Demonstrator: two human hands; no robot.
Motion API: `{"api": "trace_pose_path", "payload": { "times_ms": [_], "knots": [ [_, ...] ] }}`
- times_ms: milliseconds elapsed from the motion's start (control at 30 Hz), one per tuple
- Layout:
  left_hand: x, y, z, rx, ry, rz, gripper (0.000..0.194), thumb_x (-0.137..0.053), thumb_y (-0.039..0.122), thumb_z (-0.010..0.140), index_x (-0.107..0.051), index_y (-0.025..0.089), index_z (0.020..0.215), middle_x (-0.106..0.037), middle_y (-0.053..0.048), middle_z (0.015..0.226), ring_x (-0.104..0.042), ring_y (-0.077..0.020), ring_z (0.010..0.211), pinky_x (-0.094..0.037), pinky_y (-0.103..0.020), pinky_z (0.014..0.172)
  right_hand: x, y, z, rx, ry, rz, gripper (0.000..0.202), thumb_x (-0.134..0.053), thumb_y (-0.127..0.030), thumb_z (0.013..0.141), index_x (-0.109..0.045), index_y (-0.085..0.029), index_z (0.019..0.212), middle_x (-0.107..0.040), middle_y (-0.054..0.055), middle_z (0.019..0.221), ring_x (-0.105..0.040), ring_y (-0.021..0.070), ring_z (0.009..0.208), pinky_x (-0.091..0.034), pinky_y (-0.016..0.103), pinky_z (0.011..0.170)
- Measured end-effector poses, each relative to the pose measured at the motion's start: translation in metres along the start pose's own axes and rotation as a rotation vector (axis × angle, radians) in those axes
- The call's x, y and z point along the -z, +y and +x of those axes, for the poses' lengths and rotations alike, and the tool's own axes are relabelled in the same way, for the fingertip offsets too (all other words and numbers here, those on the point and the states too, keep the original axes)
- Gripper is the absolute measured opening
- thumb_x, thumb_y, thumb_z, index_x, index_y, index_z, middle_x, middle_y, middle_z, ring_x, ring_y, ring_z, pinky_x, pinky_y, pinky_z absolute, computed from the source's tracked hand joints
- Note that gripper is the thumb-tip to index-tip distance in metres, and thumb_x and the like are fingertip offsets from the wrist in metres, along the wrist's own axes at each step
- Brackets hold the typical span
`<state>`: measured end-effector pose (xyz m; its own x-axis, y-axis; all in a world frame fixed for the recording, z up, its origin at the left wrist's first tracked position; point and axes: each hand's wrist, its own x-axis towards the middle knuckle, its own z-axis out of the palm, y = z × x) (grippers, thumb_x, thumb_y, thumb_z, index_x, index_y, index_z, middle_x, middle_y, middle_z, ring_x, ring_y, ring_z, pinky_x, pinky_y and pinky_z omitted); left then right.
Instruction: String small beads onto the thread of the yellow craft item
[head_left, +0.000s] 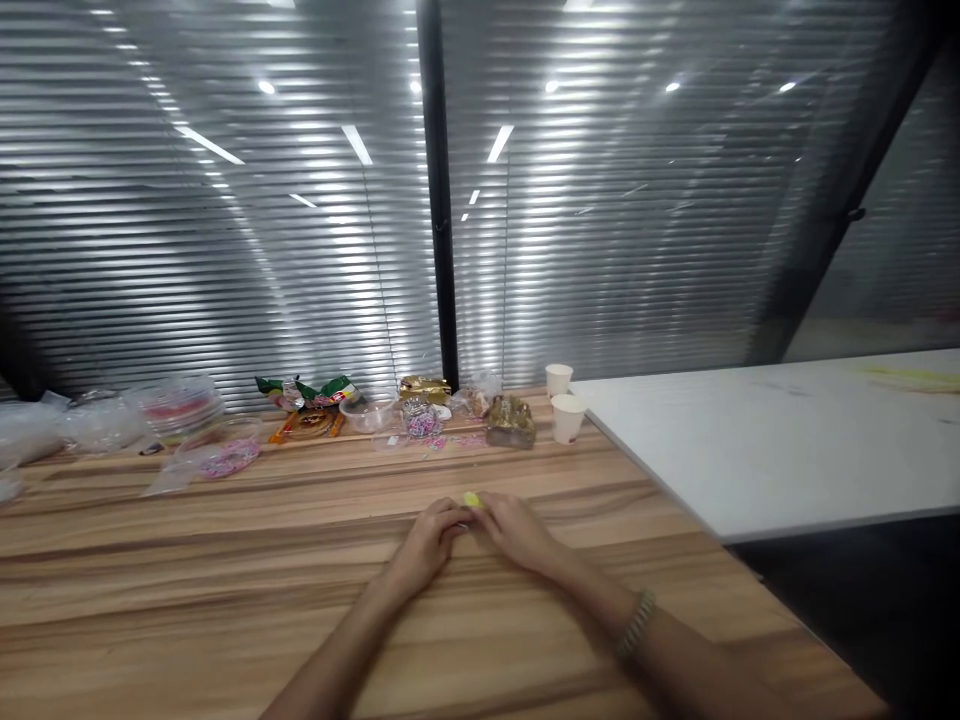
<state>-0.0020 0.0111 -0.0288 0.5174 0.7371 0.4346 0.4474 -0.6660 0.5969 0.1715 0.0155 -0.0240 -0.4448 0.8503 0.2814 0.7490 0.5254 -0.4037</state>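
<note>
Over the middle of the wooden table, my left hand [431,540] and my right hand [517,527] meet at the fingertips. Between them a small yellow piece [471,499] pokes up; its kind is too small and blurred to tell. The fingers of both hands are closed around it, and they cover its lower part. A beaded bracelet [636,625] circles my right wrist.
Along the table's [187,580] back edge stand two paper cups [568,418], a brownish box [511,422], a clear bowl [367,412], green snack wrappers [307,392] and pink beads [229,458]. Stacked plastic lids [180,408] sit left. A white table [780,440] adjoins right; blinds rise behind.
</note>
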Motion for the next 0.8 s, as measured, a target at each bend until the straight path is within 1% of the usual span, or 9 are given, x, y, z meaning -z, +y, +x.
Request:
{"api": "trace_pose_path", "payload": {
  "times_ms": [167, 400, 600, 800],
  "knots": [
    [0.0009, 0.0027, 0.0003, 0.003, -0.003, 0.006, 0.022, -0.044, 0.015, 0.083, -0.064, 0.018, 0.092, -0.062, -0.006, 0.089, -0.054, -0.0155, 0.086, -0.044, -0.029, 0.079, -0.0011, 0.0006, 0.0002, 0.013, -0.01, -0.004, 0.033, -0.026, -0.033, 0.092, -0.055, -0.017, 0.091, -0.065, 0.008, 0.088, -0.058, 0.0182, 0.081, -0.036, 0.024, 0.068],
    [-0.0002, 0.0024, 0.0004, 0.004, -0.004, 0.015, 0.022, -0.044, 0.013, 0.084, -0.065, 0.016, 0.089, -0.062, -0.007, 0.086, -0.054, -0.0149, 0.084, -0.044, -0.028, 0.078, -0.0017, 0.0016, 0.0002, 0.013, -0.008, 0.023, 0.033, -0.026, -0.034, 0.092, -0.055, -0.018, 0.091, -0.065, 0.007, 0.089, -0.058, 0.0175, 0.081, -0.036, 0.024, 0.068],
    [-0.001, 0.0015, 0.0008, -0.001, 0.004, -0.008, 0.022, -0.043, 0.014, 0.084, -0.064, 0.017, 0.088, -0.061, -0.006, 0.087, -0.054, -0.0148, 0.084, -0.044, -0.028, 0.079, 0.001, 0.0015, -0.0004, 0.008, 0.015, 0.072, 0.033, -0.026, -0.034, 0.092, -0.054, -0.017, 0.091, -0.064, 0.008, 0.09, -0.058, 0.0167, 0.079, -0.038, 0.023, 0.068],
    [-0.0002, 0.0019, 0.0007, -0.001, 0.005, -0.011, 0.022, -0.043, 0.014, 0.084, -0.064, 0.018, 0.09, -0.062, -0.005, 0.089, -0.055, -0.0146, 0.086, -0.044, -0.027, 0.079, 0.0012, 0.0023, -0.0013, 0.009, 0.017, 0.045, 0.034, -0.026, -0.035, 0.092, -0.054, -0.017, 0.089, -0.064, 0.008, 0.088, -0.058, 0.0166, 0.078, -0.038, 0.023, 0.067]
  ]
}}
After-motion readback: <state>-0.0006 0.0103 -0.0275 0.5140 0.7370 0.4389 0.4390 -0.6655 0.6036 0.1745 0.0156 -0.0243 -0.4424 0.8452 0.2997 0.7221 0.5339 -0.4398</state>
